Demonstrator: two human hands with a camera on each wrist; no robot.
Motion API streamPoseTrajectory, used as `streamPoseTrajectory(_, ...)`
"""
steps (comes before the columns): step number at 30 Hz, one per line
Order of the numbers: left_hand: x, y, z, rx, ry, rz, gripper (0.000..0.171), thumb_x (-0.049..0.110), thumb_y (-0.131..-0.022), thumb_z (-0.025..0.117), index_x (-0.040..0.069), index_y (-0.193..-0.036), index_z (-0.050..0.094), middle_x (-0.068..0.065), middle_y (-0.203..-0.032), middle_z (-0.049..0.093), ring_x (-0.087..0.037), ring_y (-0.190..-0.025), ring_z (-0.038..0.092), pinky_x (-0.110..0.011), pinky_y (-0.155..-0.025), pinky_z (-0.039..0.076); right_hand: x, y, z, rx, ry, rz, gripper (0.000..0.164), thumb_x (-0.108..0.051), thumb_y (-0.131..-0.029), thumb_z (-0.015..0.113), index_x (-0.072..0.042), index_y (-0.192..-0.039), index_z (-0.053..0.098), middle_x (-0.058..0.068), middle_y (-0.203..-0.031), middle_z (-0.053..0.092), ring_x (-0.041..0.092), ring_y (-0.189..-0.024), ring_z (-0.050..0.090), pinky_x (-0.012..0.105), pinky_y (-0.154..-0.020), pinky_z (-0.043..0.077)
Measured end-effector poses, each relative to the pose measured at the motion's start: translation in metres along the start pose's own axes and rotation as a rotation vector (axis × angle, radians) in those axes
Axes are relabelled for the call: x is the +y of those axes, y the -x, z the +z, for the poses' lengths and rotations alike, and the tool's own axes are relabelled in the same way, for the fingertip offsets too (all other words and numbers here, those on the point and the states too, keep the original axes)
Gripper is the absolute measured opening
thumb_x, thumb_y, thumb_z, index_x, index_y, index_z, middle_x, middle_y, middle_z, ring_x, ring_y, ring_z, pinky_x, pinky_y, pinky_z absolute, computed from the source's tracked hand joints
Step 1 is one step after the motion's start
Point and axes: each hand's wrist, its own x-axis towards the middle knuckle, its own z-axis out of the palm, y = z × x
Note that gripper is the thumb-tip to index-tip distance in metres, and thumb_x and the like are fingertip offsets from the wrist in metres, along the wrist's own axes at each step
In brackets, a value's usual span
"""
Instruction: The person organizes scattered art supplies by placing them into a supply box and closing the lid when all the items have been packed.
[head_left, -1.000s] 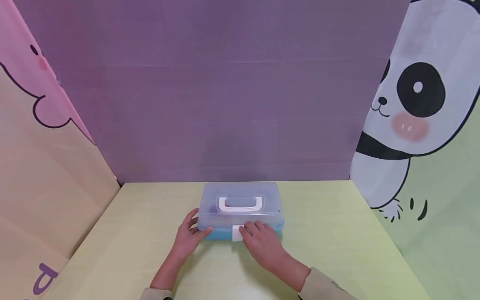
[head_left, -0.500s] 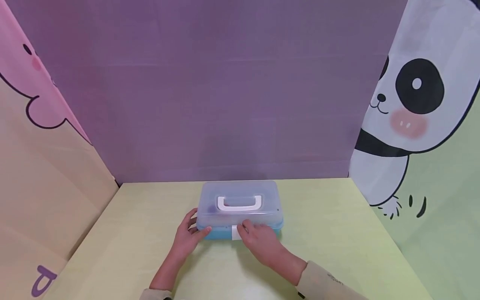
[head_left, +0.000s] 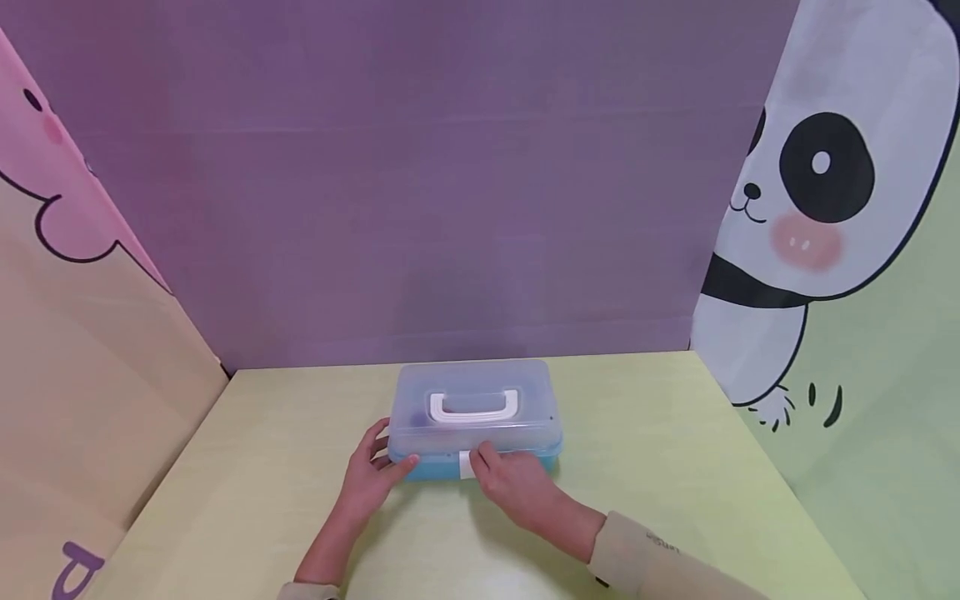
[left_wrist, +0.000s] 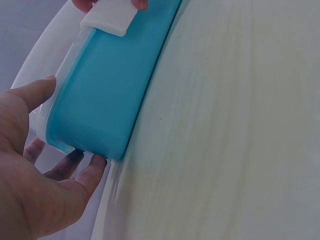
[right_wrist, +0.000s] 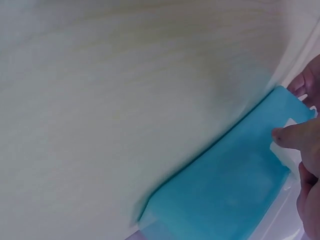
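A storage box (head_left: 437, 469) with a light blue base stands closed near the back of the table. Its translucent lid (head_left: 480, 373) carries a white handle (head_left: 474, 417). My left hand (head_left: 369, 481) holds the box's left front corner; in the left wrist view the thumb (left_wrist: 42, 92) lies along the lid's rim and the fingertips touch the side of the base. At the front middle, my right hand (head_left: 517, 487) pinches the white latch (head_left: 466, 465). The right wrist view shows its thumb (right_wrist: 295, 135) over the latch, whose upper part the hand hides.
The pale yellow table (head_left: 660, 467) extends on both sides of the box. Behind it rises a purple backdrop (head_left: 450, 183). Side panels carry a pink cartoon figure (head_left: 75, 217) on the left and a panda (head_left: 817, 250) on the right.
The right hand's fingers have curled in more and shifted slightly at the latch. The left hand keeps its place on the box, and the head view has turned slightly.
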Motion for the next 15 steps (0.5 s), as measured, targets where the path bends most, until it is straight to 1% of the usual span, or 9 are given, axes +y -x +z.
streamPoseTrajectory(5, 0.0004, -0.0012, -0.0003, -0.003, 0.004, -0.001, 0.075, 0.016, -0.084, 0.078, 0.015, -0.146, 0.036, -0.021, -0.132, 0.051, -0.036, -0.11, 0.058, -0.03, -0.081, 0.053, 0.0022, -0.0001, -0.0004, -0.015, 0.015, -0.041, 0.031, -0.002, -0.074, 0.054, -0.002, -0.104, 0.061, 0.006, -0.087, 0.048, 0.01, -0.044, 0.038, 0.022, -0.037, 0.03)
streamPoseTrajectory(9, 0.0007, -0.0015, -0.0001, -0.008, 0.01, 0.008, 0.075, 0.016, -0.083, 0.078, 0.015, -0.146, 0.036, -0.021, -0.131, 0.051, -0.036, -0.11, 0.058, -0.029, -0.08, 0.053, 0.0022, 0.0009, 0.0002, -0.027, 0.018, -0.044, 0.032, -0.002, -0.076, 0.053, -0.002, -0.107, 0.061, 0.006, -0.089, 0.05, 0.009, -0.047, 0.041, 0.021, -0.039, 0.032)
streamPoseTrajectory(11, 0.001, -0.0011, -0.0001, -0.009, 0.006, 0.011, 0.076, 0.016, -0.084, 0.078, 0.014, -0.146, 0.036, -0.021, -0.131, 0.051, -0.036, -0.111, 0.057, -0.028, -0.081, 0.053, 0.0019, 0.0015, 0.0006, -0.028, 0.016, -0.04, 0.033, -0.001, -0.078, 0.047, -0.002, -0.108, 0.061, 0.006, -0.09, 0.05, 0.009, -0.047, 0.041, 0.02, -0.039, 0.032)
streamPoseTrajectory(15, 0.0004, -0.0012, 0.001, -0.01, 0.013, 0.006, 0.075, 0.014, -0.084, 0.077, 0.015, -0.146, 0.036, -0.022, -0.132, 0.051, -0.036, -0.112, 0.057, -0.028, -0.081, 0.053, 0.0016, 0.0032, 0.0025, -0.022, 0.018, -0.04, 0.041, 0.0, -0.08, 0.03, -0.002, -0.107, 0.06, 0.006, -0.09, 0.05, 0.009, -0.046, 0.041, 0.02, -0.039, 0.033)
